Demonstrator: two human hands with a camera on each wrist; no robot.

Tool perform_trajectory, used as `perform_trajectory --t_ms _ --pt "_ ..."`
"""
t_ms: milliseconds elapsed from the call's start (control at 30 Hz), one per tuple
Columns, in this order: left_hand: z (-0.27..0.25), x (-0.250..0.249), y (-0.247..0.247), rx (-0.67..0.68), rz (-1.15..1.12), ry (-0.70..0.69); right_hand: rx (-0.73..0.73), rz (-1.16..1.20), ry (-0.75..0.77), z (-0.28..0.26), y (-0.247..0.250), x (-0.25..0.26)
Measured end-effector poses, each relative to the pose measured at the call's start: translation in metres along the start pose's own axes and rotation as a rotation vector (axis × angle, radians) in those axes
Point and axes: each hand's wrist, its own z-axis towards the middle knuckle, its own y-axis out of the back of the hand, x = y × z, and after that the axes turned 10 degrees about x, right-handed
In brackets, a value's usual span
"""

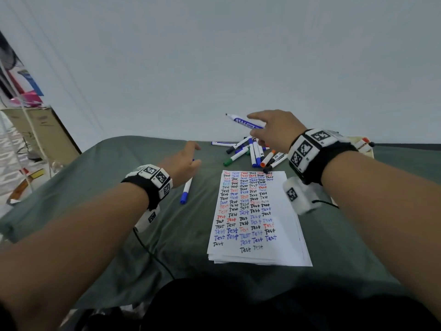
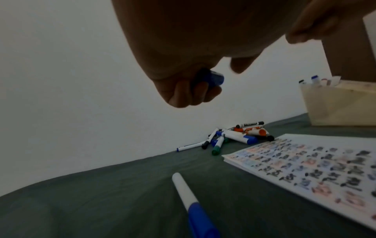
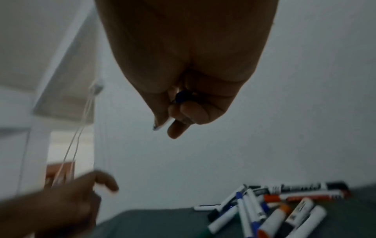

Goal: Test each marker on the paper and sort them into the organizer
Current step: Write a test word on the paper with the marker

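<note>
The right hand [image 1: 274,130] is up in the air above the pile of markers [image 1: 253,151]. Its fingers are curled around a blue marker [image 1: 245,122] with no cap on. The tip points to the left, away from the hand.

The left hand [image 1: 183,161] is over the green cloth [image 1: 107,187] on the table, to the left of the paper [image 1: 253,216]. Its fingers are curled around a small blue cap [image 2: 211,78]. Just below this hand, another blue marker with a white body [image 1: 186,190] lies on the cloth beside the left edge of the paper.

The paper is a stack of white sheets in the middle of the table. The top sheet is full of the word "Test" in black, blue and red. The pile of markers lies near the far edge of the table, just past the top of the paper. The organizer [image 2: 337,103] stands at the far right corner with some markers in it.
</note>
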Motion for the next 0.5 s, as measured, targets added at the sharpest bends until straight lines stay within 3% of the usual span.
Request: perform_trajectory --t_ms 100,267,400,500 --pt "0.005 0.008 -0.011 0.015 0.037 0.029 -0.094 0.358 -0.052 0.010 -0.008 0.006" --pt "0.019 0.011 -0.026 0.088 0.156 -0.012 -0.133 0.726 -0.162 0.003 -0.039 -0.022" --pt "0.031 0.010 -0.041 0.133 0.205 -0.018 -0.185 1.280 -0.298 -0.010 -0.067 -0.049" --pt "0.039 0.008 -0.052 0.171 0.226 0.003 -0.237 1.570 -0.285 -0.012 -0.083 -0.055"
